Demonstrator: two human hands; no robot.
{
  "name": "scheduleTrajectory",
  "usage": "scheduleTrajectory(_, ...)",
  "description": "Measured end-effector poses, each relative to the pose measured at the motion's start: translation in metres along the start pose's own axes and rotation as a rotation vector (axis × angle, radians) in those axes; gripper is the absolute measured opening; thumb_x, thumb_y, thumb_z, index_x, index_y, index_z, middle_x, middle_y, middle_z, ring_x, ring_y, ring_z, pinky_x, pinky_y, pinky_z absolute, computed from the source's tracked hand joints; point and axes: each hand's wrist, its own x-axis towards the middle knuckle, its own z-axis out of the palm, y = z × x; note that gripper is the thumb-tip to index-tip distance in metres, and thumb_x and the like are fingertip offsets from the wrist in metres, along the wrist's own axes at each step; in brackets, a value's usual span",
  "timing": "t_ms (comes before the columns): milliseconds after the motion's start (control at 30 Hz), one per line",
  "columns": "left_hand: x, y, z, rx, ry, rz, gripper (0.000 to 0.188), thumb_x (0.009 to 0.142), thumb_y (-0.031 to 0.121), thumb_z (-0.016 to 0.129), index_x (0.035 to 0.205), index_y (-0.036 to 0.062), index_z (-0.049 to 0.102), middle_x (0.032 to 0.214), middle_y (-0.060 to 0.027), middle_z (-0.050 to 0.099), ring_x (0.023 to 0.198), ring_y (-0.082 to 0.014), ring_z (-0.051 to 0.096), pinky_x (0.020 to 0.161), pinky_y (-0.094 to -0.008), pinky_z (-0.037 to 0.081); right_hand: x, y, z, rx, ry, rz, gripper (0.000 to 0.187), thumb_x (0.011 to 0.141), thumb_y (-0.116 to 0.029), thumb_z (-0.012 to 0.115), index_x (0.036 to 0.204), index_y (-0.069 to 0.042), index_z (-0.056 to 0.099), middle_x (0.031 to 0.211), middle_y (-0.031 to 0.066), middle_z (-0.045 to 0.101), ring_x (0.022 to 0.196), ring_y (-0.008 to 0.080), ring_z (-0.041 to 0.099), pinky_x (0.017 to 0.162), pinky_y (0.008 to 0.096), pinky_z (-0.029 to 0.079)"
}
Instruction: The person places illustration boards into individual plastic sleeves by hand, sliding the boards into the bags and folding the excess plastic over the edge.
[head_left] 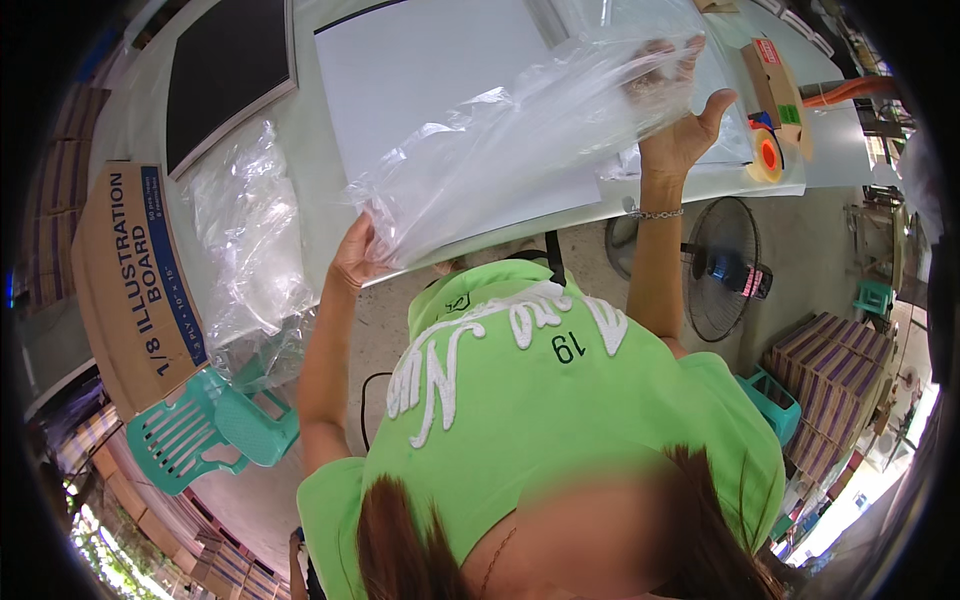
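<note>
A long clear plastic bag (500, 150) stretches slantwise between my two hands above the table. My left hand (358, 252) is closed on its near left end, at the table's front edge. At the bag's far right end, my right hand (682, 125) is raised with the thumb standing out to the side. Its fingers show blurrily through the film, spread apart; whether they are inside the bag or behind it I cannot tell. Beneath the bag lies a large white sheet or board (430, 70), partly covered.
On the table's left are a black framed panel (230, 75), crumpled clear plastic (250, 230) and a brown carton (140, 280). To the right sit a tape roll (767, 155) and a small cardboard box (775, 90). A fan (725, 270) and green plastic chair (185, 430) stand below.
</note>
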Motion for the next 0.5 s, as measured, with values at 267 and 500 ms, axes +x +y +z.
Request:
scheduleTrajectory(267, 0.031, -0.002, 0.019, -0.103, -0.613, 0.401, 0.033, 0.086, 0.024, 0.051, 0.116, 0.0093, 0.053, 0.118, -0.0112, 0.053, 0.107, -0.025, 0.053, 0.09, -0.0444, 0.043, -0.028, -0.05, -0.05, -0.086, 0.264, -0.11, 0.031, 0.088, -0.036, 0.053, 0.108, -0.013, 0.057, 0.092, 0.0013, 0.058, 0.095, 0.0184, 0.054, 0.096, 0.0361, 0.038)
scheduleTrajectory(500, 0.03, 0.049, 0.073, -0.597, -0.826, 0.688, 0.035, 0.094, 0.019, 0.04, 0.127, 0.0077, 0.047, 0.129, -0.0085, 0.048, 0.124, -0.0238, 0.039, 0.106, -0.0442, 0.028, -0.088, -0.021, -0.073, 0.064, 0.33, 0.457, 0.029, 0.092, -0.031, 0.047, 0.101, -0.006, 0.059, 0.094, 0.0064, 0.061, 0.091, 0.0241, 0.059, 0.084, 0.0442, 0.047)
